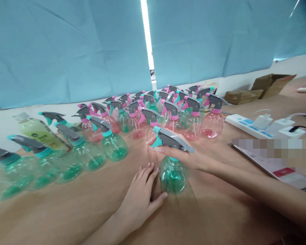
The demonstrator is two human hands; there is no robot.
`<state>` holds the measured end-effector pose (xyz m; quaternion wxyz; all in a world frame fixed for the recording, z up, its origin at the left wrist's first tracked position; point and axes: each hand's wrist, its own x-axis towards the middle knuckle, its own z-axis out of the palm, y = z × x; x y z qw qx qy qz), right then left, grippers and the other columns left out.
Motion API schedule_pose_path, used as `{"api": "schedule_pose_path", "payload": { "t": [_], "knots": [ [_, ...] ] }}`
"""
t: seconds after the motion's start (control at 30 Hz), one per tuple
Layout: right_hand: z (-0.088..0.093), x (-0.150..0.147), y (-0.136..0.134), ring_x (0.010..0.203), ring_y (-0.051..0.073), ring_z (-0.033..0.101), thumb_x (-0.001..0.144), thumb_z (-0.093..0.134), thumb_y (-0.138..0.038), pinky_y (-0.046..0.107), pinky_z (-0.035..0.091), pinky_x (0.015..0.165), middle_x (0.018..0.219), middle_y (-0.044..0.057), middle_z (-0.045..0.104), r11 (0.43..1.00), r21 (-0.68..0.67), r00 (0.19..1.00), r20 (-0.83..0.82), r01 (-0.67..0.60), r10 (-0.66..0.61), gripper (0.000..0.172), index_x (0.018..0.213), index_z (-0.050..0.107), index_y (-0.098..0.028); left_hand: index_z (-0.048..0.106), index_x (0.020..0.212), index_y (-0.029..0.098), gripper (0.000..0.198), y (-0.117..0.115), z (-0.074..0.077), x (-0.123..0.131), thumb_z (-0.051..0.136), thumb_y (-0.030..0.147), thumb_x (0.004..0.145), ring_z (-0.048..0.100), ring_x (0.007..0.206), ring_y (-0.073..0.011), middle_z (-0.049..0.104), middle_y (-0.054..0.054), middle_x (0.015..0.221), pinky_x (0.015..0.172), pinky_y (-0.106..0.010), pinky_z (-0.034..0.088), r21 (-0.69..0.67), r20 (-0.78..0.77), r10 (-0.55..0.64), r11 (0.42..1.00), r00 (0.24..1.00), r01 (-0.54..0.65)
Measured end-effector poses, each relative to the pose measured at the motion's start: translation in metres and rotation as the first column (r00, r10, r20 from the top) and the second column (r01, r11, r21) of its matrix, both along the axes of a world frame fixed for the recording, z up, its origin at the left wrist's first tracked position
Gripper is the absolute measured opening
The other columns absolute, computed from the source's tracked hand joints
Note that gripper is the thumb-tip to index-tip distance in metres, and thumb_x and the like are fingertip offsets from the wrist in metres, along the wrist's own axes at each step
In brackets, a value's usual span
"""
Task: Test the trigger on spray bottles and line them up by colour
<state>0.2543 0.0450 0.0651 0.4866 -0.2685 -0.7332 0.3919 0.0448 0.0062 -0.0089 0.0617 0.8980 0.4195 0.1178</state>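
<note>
A green see-through spray bottle (173,177) with a grey and teal trigger head (173,137) stands upright in front of me. My right hand (185,153) is closed about its neck, just under the head, with fingertips showing by the trigger. Low on the bottle's left side, my left hand (141,192) rests on the table with fingers stretched out and thumb apart. It holds nothing; whether it touches the bottle I cannot tell. Close behind stand several pink spray bottles (173,123), mixed with green ones.
Several green spray bottles (90,156) form a row at the left, before a larger labelled bottle (39,131). On the right lie a white power strip (247,126) with plugs and a phone or tablet (272,166). Cardboard boxes (262,88) sit farther back by the wall.
</note>
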Motion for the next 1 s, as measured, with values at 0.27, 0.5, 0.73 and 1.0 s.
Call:
{"api": "schedule_pose_path", "payload": {
  "t": [0.27, 0.5, 0.73, 1.0],
  "knots": [
    [0.002, 0.001, -0.008, 0.067, 0.010, 0.053, 0.084, 0.063, -0.035, 0.023, 0.045, 0.060, 0.081, -0.002, 0.059, 0.999, -0.041, 1.000, -0.005, -0.015, 0.015, 0.021, 0.101, 0.060, -0.023, 0.047, 0.139, 0.019, 0.058, 0.001, -0.001, 0.001, 0.052, 0.053, 0.093, 0.039, 0.137, -0.0358, 0.044, -0.016, 0.148, 0.111, -0.059, 0.029, 0.003, 0.018, -0.014, 1.000, 1.000, 0.014],
    [0.001, 0.001, -0.010, 0.072, 0.013, 0.057, 0.086, 0.061, -0.035, 0.027, 0.048, 0.066, 0.086, 0.000, 0.064, 0.997, -0.073, 0.998, 0.065, 0.030, -0.025, 0.021, 0.104, 0.063, -0.023, 0.046, 0.139, 0.015, 0.059, -0.001, 0.003, 0.001, 0.052, 0.050, 0.093, 0.037, 0.137, -0.0354, 0.044, -0.017, 0.148, 0.112, -0.057, 0.029, -0.013, 0.000, -0.016, 1.000, 1.000, 0.016],
    [-0.005, 0.002, -0.007, 0.075, 0.016, 0.061, 0.087, 0.061, -0.040, 0.030, 0.051, 0.069, 0.092, 0.001, 0.066, 0.998, -0.046, 0.996, 0.079, 0.039, -0.035, 0.022, 0.103, 0.063, -0.026, 0.047, 0.138, 0.017, 0.057, -0.001, 0.002, 0.000, 0.052, 0.051, 0.094, 0.038, 0.138, -0.0332, 0.043, -0.015, 0.149, 0.113, -0.056, 0.028, -0.017, 0.008, -0.018, 1.000, 1.000, 0.018],
    [-0.007, 0.002, -0.005, 0.079, 0.017, 0.064, 0.087, 0.061, -0.039, 0.033, 0.053, 0.075, 0.093, 0.001, 0.067, 0.999, -0.029, 0.997, 0.074, 0.040, -0.038, 0.024, 0.106, 0.063, -0.025, 0.048, 0.137, 0.014, 0.057, -0.001, 0.000, 0.000, 0.053, 0.050, 0.094, 0.039, 0.137, -0.0344, 0.043, -0.018, 0.148, 0.112, -0.057, 0.029, -0.005, 0.016, -0.026, 1.000, 1.000, 0.026]
  ]
}}
